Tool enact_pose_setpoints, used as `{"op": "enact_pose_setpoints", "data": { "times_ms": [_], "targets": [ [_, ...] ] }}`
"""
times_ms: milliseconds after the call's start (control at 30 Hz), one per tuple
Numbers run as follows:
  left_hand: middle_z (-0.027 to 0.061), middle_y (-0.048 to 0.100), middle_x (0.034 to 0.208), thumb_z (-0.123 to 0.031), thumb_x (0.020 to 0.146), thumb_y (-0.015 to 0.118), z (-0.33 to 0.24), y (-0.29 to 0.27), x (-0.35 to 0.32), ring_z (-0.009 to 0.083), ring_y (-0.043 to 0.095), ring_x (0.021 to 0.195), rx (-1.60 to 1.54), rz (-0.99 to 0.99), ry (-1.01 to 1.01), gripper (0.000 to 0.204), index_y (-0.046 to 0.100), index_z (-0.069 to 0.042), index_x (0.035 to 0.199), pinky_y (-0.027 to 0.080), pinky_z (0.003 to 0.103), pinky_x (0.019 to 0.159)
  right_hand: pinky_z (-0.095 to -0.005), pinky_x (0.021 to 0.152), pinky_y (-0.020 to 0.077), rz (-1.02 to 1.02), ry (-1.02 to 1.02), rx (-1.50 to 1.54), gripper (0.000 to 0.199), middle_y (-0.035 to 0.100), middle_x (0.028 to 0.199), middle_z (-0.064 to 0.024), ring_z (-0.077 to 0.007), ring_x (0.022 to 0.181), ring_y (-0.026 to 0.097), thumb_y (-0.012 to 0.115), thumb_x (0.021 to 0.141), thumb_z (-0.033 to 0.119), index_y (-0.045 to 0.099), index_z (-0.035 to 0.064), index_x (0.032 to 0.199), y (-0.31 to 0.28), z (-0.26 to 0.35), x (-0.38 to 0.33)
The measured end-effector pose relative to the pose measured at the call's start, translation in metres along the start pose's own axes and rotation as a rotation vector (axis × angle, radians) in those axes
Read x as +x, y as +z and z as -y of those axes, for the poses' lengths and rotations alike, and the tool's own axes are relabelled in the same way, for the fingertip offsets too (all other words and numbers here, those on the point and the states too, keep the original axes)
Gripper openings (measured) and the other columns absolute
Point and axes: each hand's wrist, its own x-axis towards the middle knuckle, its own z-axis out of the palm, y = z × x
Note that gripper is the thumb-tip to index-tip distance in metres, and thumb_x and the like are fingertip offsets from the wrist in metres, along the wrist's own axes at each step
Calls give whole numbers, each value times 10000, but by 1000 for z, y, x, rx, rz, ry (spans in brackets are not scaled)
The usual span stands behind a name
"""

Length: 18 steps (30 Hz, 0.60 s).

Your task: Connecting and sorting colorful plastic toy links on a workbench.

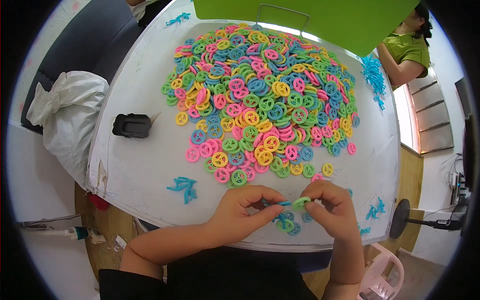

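Green wheel (pixel 301 202) sits pinched in the fingertips of the right hand (pixel 334 210), just above the near edge of the white table (pixel 135 170). The left hand (pixel 240 212) is closed on a thin blue pin (pixel 283 203), held between thumb and finger. The pin's tip is right beside the wheel, maybe touching it; I cannot tell for sure. Both hands are close together, fingertips almost meeting.

Just under the grip lie a few more small wheels (pixel 289 226), green and blue, on the table. Past the grip, away from the person, a big pile of wheels (pixel 260 95) spreads over the middle of the table. They are pink, yellow, green and blue, all round with spokes. To the left of the grip lies a little bunch of blue pins (pixel 183 188). To the right of the grip lie more blue bits (pixel 374 210). Far off to the left of the pile sits a small black box (pixel 132 125). A white bag (pixel 67 117) rests off the table on the left side. At the far end stands a green board (pixel 305 20), and another person in a green shirt (pixel 407 47) is at the far right corner.
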Motion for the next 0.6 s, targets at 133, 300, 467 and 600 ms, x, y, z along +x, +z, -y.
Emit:
{"op": "enact_pose_setpoints", "data": {
  "times_ms": [133, 300, 467, 600],
  "targets": [
    [44, 691, 1025, -34, 954, 703, -4, -1, 1, 79, 644, 902, 17, 18, 10, 181, 688, -5, 1132, 522, 240, 768, -279, 760, 468, 89, -84, -143, 84, 667, 945, -56, -134, 856, 601, 712, 896, 60, 684, -11, 933, 9, 4, 2],
    [49, 693, 1031, -17, 951, 702, -2, -1, 1, 86, 641, 935, 20, 48, 39, 194, 677, -2, 1143, 520, 252, 788, -275, 784, 482, -9, -36, -8, 80, 684, 960, -71, -133, 877, 620, 706, 915, 54, 688, -16, 952, 20, 2, 1],
    [46, 690, 1025, 5, 956, 687, 4, -2, -1, 92, 639, 935, -108, 32, -22, 185, 675, -1, 1140, 516, 259, 809, -285, 843, 507, -114, 77, 349, 100, 705, 1040, -110, -142, 941, 647, 687, 944, 49, 676, -15, 1020, 38, -1, -2],
    [48, 688, 1015, 6, 948, 700, 6, -4, -1, 89, 636, 919, -32, 46, 45, 174, 686, -7, 1121, 517, 264, 796, -316, 898, 520, -125, 5, 477, 108, 709, 1101, -144, -160, 985, 658, 659, 979, 62, 622, -16, 1044, 45, -8, -2]
  ]
}}
